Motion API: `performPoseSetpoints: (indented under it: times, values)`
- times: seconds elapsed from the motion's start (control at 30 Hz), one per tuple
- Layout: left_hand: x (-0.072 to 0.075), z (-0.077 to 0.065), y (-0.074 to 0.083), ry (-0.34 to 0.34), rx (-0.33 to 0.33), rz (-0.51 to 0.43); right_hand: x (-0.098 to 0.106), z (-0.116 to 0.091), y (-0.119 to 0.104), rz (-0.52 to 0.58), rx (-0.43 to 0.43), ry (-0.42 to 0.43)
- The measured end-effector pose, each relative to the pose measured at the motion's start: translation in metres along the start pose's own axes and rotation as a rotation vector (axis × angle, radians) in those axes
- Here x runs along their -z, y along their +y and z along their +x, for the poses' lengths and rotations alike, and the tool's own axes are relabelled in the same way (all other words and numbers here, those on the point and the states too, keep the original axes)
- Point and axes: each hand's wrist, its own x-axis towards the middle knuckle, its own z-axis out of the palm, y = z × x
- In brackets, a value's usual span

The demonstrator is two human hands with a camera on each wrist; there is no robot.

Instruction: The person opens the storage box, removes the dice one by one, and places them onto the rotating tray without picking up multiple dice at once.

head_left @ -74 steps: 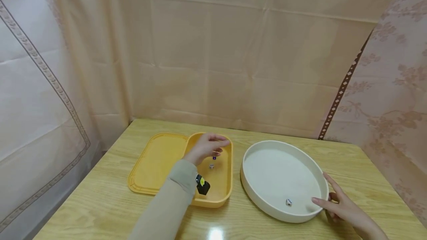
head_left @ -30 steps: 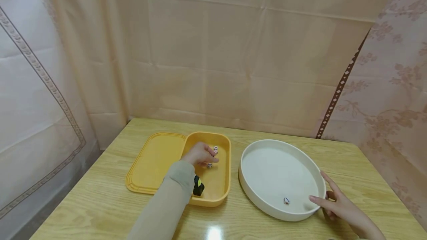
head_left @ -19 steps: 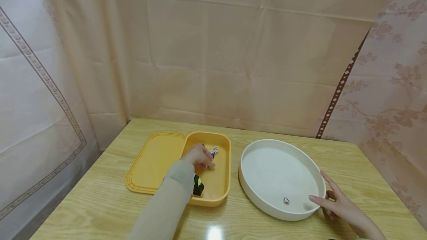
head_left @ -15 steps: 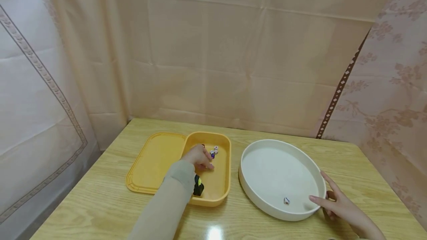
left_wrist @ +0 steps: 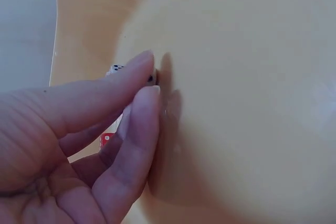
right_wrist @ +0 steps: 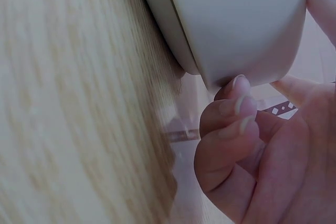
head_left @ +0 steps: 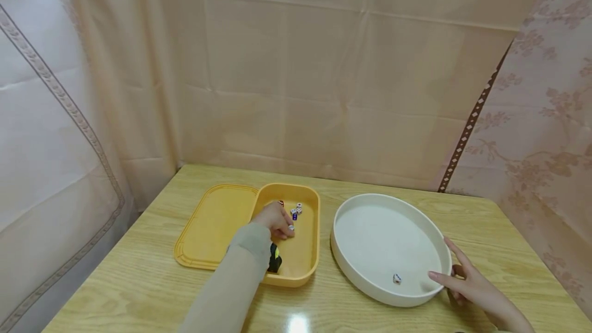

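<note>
My left hand (head_left: 276, 220) is down inside the yellow rectangular box (head_left: 313, 251), pinching a white die (head_left: 291, 227) between thumb and fingertips. The left wrist view shows part of that die (left_wrist: 151, 78) at the fingertips. Just beyond lie a blue die (head_left: 294, 216), several white dice (head_left: 299, 210) and a red die (head_left: 280, 203). My right hand (head_left: 472, 284) grips the near right side of a round white tray (head_left: 348, 263), thumb over the rim and other fingers against the outer wall (right_wrist: 236, 24). One white die with blue pips (head_left: 397, 279) rests in the tray.
A flat yellow lid (head_left: 215, 225) lies left of the box, edge against it. Everything stands on a wood-grain table (head_left: 139, 271). Beige cloth (head_left: 287, 91) hangs behind, with patterned cloth (head_left: 555, 143) at the right. A black wrist device (head_left: 275, 258) sits at my left cuff.
My left hand has come down and toward me in the box, from the far dice to the nearer white die, now at its fingertips. The right hand keeps its place on the tray.
</note>
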Motion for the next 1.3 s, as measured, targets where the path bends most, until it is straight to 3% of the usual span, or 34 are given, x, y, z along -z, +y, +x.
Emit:
performPoseSetpoints:
  times: [0.13, 0.5, 0.7, 1.0, 1.3]
  values:
    - [0.000, -0.002, 0.000, 0.024, -0.011, 0.052, 0.001, 0.000, 0.001, 0.005, -0.012, -0.004]
    - [0.000, -0.001, 0.002, 0.051, -0.005, 0.072, 0.000, -0.001, 0.000, 0.001, -0.023, -0.004]
    - [0.002, -0.004, 0.007, 0.044, -0.031, 0.000, 0.000, -0.001, 0.000, -0.001, -0.022, -0.001]
    - [0.004, -0.005, 0.016, 0.099, -0.088, -0.096, 0.000, 0.000, 0.001, 0.008, -0.036, 0.000]
    - [0.005, -0.008, 0.038, 0.058, -0.147, -0.148, 0.000, 0.000, 0.001, 0.003, -0.015, 0.000]
